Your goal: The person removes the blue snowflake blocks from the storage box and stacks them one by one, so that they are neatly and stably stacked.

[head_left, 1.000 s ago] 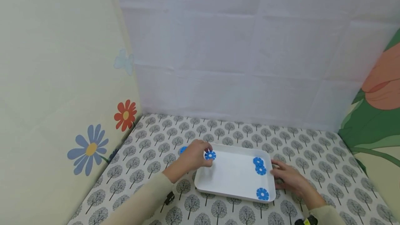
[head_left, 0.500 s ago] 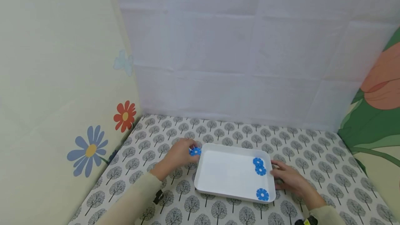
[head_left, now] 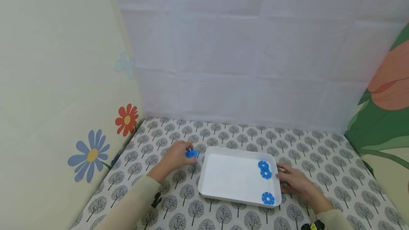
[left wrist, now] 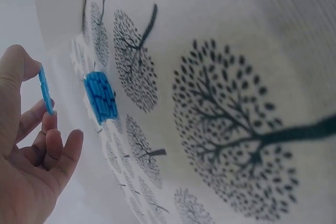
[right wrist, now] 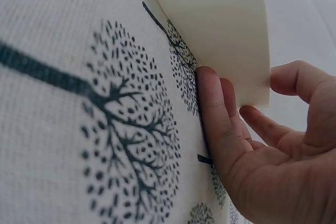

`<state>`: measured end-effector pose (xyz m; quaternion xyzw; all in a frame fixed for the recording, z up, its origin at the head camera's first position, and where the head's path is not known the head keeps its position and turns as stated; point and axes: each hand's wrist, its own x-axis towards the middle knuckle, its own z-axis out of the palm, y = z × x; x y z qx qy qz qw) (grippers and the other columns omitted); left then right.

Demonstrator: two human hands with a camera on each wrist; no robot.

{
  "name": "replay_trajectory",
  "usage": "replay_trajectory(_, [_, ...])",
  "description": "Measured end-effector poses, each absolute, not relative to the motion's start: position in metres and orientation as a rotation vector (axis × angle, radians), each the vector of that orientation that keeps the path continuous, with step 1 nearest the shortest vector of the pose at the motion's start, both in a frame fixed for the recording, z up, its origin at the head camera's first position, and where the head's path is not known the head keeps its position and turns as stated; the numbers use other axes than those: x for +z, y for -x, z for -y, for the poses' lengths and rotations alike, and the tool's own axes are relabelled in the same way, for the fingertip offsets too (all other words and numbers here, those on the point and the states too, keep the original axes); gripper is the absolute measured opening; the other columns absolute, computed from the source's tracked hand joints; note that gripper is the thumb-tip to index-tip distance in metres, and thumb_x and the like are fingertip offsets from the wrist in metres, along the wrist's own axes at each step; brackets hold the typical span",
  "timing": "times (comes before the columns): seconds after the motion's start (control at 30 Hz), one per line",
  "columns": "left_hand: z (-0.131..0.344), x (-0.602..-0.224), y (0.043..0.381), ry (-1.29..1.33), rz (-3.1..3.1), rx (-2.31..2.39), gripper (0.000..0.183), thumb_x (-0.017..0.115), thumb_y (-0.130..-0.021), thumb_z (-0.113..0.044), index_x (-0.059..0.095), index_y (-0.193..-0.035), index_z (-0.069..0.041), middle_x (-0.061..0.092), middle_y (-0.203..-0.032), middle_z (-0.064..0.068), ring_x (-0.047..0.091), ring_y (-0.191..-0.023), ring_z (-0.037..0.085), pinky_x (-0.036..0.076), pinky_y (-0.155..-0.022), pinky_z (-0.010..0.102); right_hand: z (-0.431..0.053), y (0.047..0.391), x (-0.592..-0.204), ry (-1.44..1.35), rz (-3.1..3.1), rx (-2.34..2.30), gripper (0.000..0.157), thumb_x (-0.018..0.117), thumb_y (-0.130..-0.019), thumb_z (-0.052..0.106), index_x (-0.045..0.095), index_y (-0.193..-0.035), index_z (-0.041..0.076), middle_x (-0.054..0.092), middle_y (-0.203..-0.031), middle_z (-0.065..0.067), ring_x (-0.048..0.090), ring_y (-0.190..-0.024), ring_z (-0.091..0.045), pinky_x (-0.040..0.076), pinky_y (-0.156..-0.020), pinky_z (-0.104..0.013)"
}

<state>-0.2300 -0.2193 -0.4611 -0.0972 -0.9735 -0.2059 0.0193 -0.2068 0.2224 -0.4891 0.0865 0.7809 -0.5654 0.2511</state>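
Observation:
My left hand [head_left: 176,155] pinches a blue notched plastic disc [left wrist: 46,90] between thumb and fingers, left of the tray. Below it on the cloth stands a stack of similar blue discs [left wrist: 101,97], mostly covered by hand and disc in the head view. My right hand [head_left: 295,182] holds the white tray [head_left: 233,176] at its right side, thumb on the rim and fingers along the outer wall. Inside the tray, two overlapping blue discs [head_left: 266,174] lie near the right wall. Another blue disc [head_left: 268,198] lies in the near right corner.
A tree-print cloth [head_left: 243,217] covers the table. Behind it hangs a creased white sheet [head_left: 223,63]. Panels with painted flowers close off the left side [head_left: 57,63] and the right side [head_left: 386,127].
My left hand has carried the pinched disc leftward from over the tray's far left corner, past the rim, to above the stack. My right hand and the tray have stayed put.

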Motion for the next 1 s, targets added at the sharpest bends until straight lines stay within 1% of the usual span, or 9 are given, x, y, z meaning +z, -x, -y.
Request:
replay_trajectory(0.2, [0.227,-0.464,0.233,0.299,3.032,-0.588,0.043,0.082,-0.077,-0.031,0.070,-0.112,-0.010,0.067,-0.104,0.007,0.056,-0.095,0.022,0.056,-0.077,0.036,-0.222,0.206,-0.488,-0.237,-2.125,-1.537,0.069,0.062,-0.096,0.018,0.032,-0.156,0.003,0.057,-0.133,-0.027,0.066,-0.104,-0.028,0.059,-0.082,-0.045])
replay_trajectory(0.57, [0.232,-0.470,0.239,0.202,3.081,-0.567,0.044,0.082,-0.079,-0.030,0.069,-0.116,-0.010,0.065,-0.108,0.008,0.057,-0.102,0.025,0.055,-0.086,0.042,-0.222,0.205,-0.486,-0.244,-2.126,-1.540,0.069,0.063,-0.095,0.019,0.032,-0.156,0.003,0.058,-0.132,-0.025,0.066,-0.104,-0.027,0.059,-0.082,-0.045])
replay_trajectory(1.0, [0.234,-0.472,0.243,0.182,3.110,-0.551,0.044,0.084,-0.079,-0.031,0.070,-0.114,-0.008,0.066,-0.105,0.007,0.058,-0.096,0.022,0.055,-0.085,0.041,-0.221,0.206,-0.488,-0.260,-2.124,-1.538,0.069,0.063,-0.095,0.018,0.032,-0.156,0.003,0.059,-0.130,-0.025,0.066,-0.103,-0.028,0.060,-0.081,-0.044])
